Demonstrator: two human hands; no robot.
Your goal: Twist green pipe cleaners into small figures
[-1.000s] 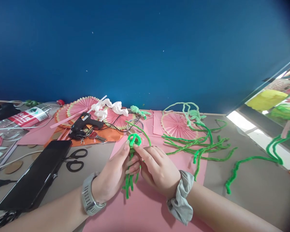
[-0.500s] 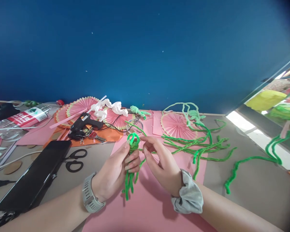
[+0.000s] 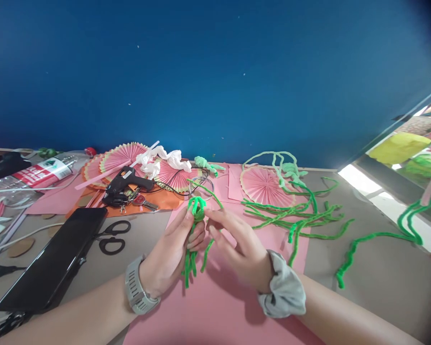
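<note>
Upright in my left hand (image 3: 174, 249) is a bundle of green pipe cleaners (image 3: 197, 207), its looped tops above my thumb and its loose ends hanging below. Those fingers are wrapped round it. My right hand (image 3: 239, 244) is just beside the bundle, index fingertip at its banded neck and thumb held apart from the index. One green strand runs behind the right fingers; whether they touch it is hidden. Under both hands lies pink paper (image 3: 201, 316). More loose green pipe cleaners (image 3: 309, 215) are spread to the right.
Pink paper fans (image 3: 266, 186) stand along the blue wall (image 3: 215, 86). At the left are a glue gun (image 3: 129, 181), keys (image 3: 143, 202), scissors (image 3: 112, 237), a black phone or tablet (image 3: 53, 258) and a plastic bottle (image 3: 39, 175). Another long green strand (image 3: 348, 258) lies far right.
My right hand has shifted slightly left, bringing its index fingertip against the bundle's neck. The bundle has tilted a little in my left hand, which keeps its hold.
</note>
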